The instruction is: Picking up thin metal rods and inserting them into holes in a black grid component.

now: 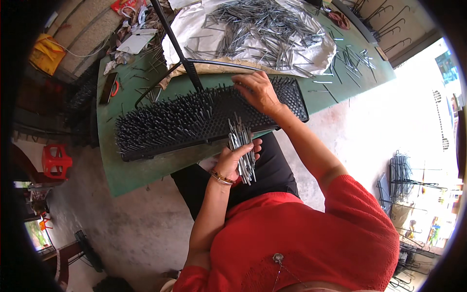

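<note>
Pins: a bundle of thin grey metal pins (242, 151) sits clenched in the left hand (234, 163), held upright just near of the rack, above the lap.

Left to right:
- Red plastic stool (54, 160) on the concrete floor, far left, well apart from the table.
- Green table (141, 173) runs across the middle. A dark flat tool with an orange ring (109, 88) lies near its left end.
- Black pin rack (194, 117), long and tilted, lies on the table, its top covered in upright pins. Left end sits nearer, right end farther.
- Black rod (176, 44) rises from the rack's far edge toward the top of the frame, with a curved black wire frame beside it.
- Left hand: wrist wears a beaded bracelet (221, 177). Fist closed round the bundle, pin tips fanning out above and below the fingers.
- Right hand (258, 90) rests on the right half of the rack, fingers curled down onto the pin tops. Can't tell whether it pinches a pin.
- White sheet (316, 58) on the far side of the table carries a loose pile of pins (262, 29). More pins lie scattered on the table to its right.
- Wire racks (404, 177) stand on the floor, far right.
</note>
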A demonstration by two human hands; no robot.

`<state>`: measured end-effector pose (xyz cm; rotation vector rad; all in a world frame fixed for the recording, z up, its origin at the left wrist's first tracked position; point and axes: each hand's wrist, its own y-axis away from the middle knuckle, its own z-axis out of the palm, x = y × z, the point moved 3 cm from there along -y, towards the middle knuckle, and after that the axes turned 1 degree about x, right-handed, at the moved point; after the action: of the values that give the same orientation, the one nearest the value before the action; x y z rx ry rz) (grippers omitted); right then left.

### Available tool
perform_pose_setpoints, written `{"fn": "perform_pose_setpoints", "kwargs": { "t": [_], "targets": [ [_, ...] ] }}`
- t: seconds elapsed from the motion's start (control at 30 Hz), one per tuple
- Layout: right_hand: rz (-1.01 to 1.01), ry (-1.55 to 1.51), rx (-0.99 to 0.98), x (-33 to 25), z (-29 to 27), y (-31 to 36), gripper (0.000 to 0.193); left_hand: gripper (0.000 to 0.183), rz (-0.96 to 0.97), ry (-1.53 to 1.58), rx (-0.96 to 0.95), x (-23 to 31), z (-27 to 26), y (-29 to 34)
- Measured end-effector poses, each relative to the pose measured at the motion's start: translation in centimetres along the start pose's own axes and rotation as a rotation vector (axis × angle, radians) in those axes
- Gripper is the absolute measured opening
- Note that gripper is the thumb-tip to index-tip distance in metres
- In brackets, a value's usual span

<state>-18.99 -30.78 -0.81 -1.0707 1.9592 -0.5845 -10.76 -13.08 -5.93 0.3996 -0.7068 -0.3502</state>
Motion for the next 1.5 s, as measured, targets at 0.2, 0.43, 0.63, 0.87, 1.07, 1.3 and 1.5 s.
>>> {"fn": "perform_pose_setpoints", "kwargs": {
  "t": [0.2,0.43,0.63,0.87,1.07,1.3,1.5],
  "targets": [
    [0.019,0.203,0.035,0.5,0.2,0.9,0.022,0.033,0.0,0.04,-0.026,0.2,0.5,-0.1],
    [0.029,0.125,-0.054,-0.1,0.1,0.3,0.026,0.034,0.01,0.032,-0.021,0.2,0.3,-0.1],
    [-0.06,0.11,-0.074,-1.1,-0.5,0.2,0.027,0.032,0.03,0.073,-0.036,0.7,1.2,0.2],
    [0.533,-0.318,-0.408,-3.3,-2.3,2.9,0.027,0.031,0.152,0.054,-0.001,1.0,0.4,-0.5],
    [0.896,-0.658,-0.606,-3.1,-2.5,4.9,0.026,0.029,0.125,0.072,-0.027,0.8,1.5,-0.6],
    [0.894,-0.624,-0.344,-1.3,-3.9,3.0,0.023,0.029,0.059,0.061,0.02,0.2,1.5,-0.8],
    [0.811,-0.611,-0.212,0.0,-4.4,1.3,0.024,0.024,0.06,-0.013,0.07,0.7,1.8,-0.8]
  ]
}}
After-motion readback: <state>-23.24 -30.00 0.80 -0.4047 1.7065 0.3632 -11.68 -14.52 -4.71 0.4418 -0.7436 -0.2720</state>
